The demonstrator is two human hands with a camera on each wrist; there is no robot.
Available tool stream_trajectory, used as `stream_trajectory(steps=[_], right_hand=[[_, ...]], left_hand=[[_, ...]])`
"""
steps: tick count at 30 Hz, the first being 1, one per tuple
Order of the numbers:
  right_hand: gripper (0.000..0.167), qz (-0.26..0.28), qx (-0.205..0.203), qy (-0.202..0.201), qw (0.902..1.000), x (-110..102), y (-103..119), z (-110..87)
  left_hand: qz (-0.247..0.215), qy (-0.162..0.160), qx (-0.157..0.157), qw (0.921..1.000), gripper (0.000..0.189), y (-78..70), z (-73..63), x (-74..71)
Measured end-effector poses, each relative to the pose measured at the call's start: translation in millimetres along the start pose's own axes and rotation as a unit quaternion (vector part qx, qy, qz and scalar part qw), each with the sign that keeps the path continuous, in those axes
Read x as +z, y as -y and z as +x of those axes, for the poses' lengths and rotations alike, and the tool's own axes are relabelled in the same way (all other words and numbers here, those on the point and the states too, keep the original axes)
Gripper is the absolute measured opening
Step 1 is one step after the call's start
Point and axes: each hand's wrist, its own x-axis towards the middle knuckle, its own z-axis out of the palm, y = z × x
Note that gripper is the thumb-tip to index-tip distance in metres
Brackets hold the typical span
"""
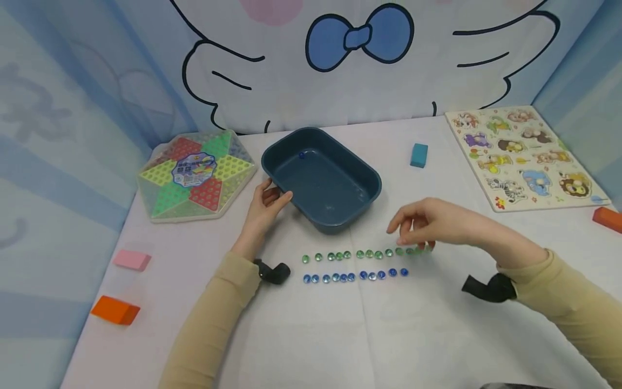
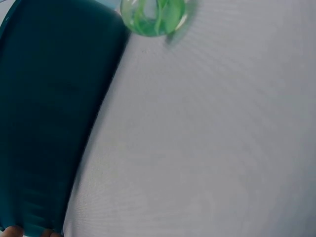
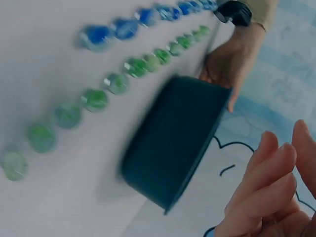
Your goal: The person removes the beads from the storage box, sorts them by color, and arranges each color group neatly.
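A dark blue plastic basin (image 1: 335, 208) stands tilted on the table, with a single blue marble (image 1: 302, 155) inside. My left hand (image 1: 262, 213) grips its left end; in the left wrist view only fingertips (image 2: 14, 231) show at its wall. In front of the basin lies a row of green marbles (image 1: 369, 254), and nearer to me a row of blue marbles (image 1: 363, 275). Over the right end of the green row hovers my right hand (image 1: 427, 224), its fingers loosely bent. In the right wrist view, nothing shows between that hand's thumb and fingers (image 3: 266, 173).
A Chinese checkers box (image 1: 194, 175) lies at the back left, a wooden animal puzzle board (image 1: 527, 156) at the back right. Blocks lie about: teal (image 1: 419, 155), pink (image 1: 132, 260), orange (image 1: 115, 310) and red-orange (image 1: 608, 219). A printed curtain (image 1: 359, 86) borders the table's back.
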Motion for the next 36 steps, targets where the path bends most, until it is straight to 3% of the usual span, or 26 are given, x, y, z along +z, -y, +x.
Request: stream_trajectory(steps=[6, 11, 15, 20, 26, 36], right_hand=[[0.028, 0.062, -0.032, -0.055, 0.9961, -35.7, 42.9, 44.1], [0.030, 0.176, -0.049, -0.089, 0.9792, -51.9, 71.7, 102.4], [0.038, 0.235, -0.005, -0.111, 0.9656, -55.2, 84.2, 150.0], [0.042, 0.255, 0.064, -0.142, 0.9542, -49.6, 82.8, 197.9], [0.035, 0.223, 0.120, -0.177, 0.9512, -36.3, 74.5, 230.5], [0.027, 0.059, 0.172, -0.216, 0.9592, -18.5, 63.2, 264.4]], left_hand=[[0.001, -0.004, 0.009, 1.0000, 0.079, 1.2, 0.2, 0.5], [0.000, -0.006, 0.014, 0.9999, 0.077, -0.4, -1.6, -0.6], [0.003, -0.010, 0.021, 0.9997, 0.077, 0.5, -1.2, 0.9], [0.001, -0.012, 0.035, 0.9993, 0.076, 3.5, 0.3, 1.0], [-0.005, -0.018, 0.033, 0.9993, 0.075, 3.2, 0.7, 0.4], [-0.006, -0.021, 0.032, 0.9993, 0.075, 3.8, 0.0, 0.8]])
